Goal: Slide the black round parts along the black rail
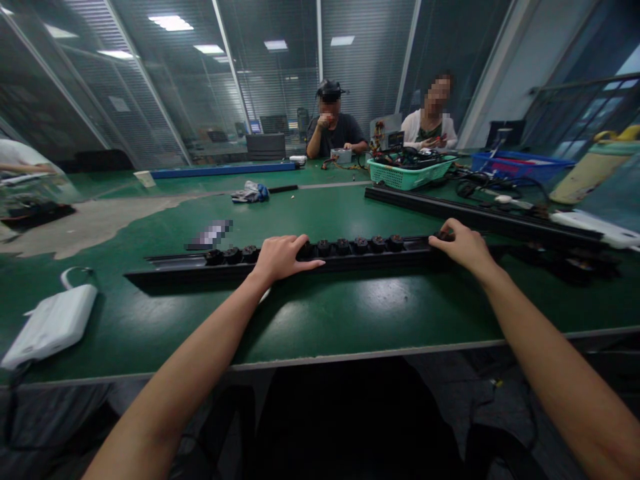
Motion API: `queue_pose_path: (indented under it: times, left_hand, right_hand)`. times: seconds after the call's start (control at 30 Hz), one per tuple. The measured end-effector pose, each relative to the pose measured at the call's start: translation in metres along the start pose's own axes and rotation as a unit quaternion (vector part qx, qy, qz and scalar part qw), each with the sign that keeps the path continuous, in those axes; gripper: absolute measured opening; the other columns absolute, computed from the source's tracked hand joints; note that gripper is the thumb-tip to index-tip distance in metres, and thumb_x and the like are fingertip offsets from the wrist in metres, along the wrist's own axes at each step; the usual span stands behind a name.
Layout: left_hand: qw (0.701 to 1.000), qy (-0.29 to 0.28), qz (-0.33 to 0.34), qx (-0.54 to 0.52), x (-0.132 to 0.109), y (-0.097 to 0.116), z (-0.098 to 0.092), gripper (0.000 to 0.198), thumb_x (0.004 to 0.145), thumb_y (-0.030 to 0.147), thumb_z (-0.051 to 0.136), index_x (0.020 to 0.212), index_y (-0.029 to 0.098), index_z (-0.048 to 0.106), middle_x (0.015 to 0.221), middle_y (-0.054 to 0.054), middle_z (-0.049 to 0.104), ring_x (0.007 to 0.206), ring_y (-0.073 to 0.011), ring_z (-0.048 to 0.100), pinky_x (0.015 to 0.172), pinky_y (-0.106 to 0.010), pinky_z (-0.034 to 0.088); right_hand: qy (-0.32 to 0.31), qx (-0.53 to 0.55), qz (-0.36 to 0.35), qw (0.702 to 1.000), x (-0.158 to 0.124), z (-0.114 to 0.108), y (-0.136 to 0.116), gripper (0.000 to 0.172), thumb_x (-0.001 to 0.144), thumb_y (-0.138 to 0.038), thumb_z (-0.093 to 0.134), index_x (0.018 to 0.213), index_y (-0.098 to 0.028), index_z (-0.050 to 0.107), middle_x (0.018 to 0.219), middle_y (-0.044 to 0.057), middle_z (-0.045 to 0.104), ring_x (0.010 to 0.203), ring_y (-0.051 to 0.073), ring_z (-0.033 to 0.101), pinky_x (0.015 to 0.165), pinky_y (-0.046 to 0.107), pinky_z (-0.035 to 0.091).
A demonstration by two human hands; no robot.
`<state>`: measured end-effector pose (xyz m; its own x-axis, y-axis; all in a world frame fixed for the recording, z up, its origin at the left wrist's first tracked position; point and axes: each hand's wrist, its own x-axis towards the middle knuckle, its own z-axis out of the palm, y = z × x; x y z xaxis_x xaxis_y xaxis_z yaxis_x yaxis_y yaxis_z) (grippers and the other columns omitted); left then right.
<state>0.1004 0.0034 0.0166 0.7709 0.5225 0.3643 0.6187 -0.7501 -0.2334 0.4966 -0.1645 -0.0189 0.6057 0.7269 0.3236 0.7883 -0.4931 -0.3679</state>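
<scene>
A long black channel (230, 273), probably a power-strip housing, lies across the green table in front of me. Several round black socket modules (361, 245) sit in a row inside it. My left hand (283, 257) grips the channel left of its middle, fingers over the far side and thumb along the near edge. Near the channel's right end, my right hand (461, 247) pinches a small black socket module (444, 236), partly covered by the fingers. Whether that module touches the channel, I cannot tell.
A second black rail (480, 211) lies behind, to the right. Loose dark parts (580, 257) are beyond my right hand. A white power adapter (60, 323) stands at left, a glove (250, 193) further back. Two people sit opposite, near a green basket (413, 175) of parts.
</scene>
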Motion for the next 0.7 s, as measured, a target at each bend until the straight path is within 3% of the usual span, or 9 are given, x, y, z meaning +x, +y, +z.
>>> queue_pose_path:
  times: [0.7]
  left_hand:
    - [1.000, -0.004, -0.005, 0.001, 0.0001, 0.0010, -0.0012, 0.080, 0.078, 0.085, 0.028, 0.114, 0.021, 0.061, 0.094, -0.009, 0.071, 0.083, -0.0251, 0.065, 0.064, -0.030, 0.032]
  right_hand:
    - [-0.001, 0.009, 0.005, 1.000, 0.0029, -0.0013, 0.0058, 0.037, 0.072, -0.060, 0.057, 0.085, -0.026, 0.052, 0.083, 0.006, 0.063, 0.081, 0.028, 0.059, 0.071, 0.037, 0.041]
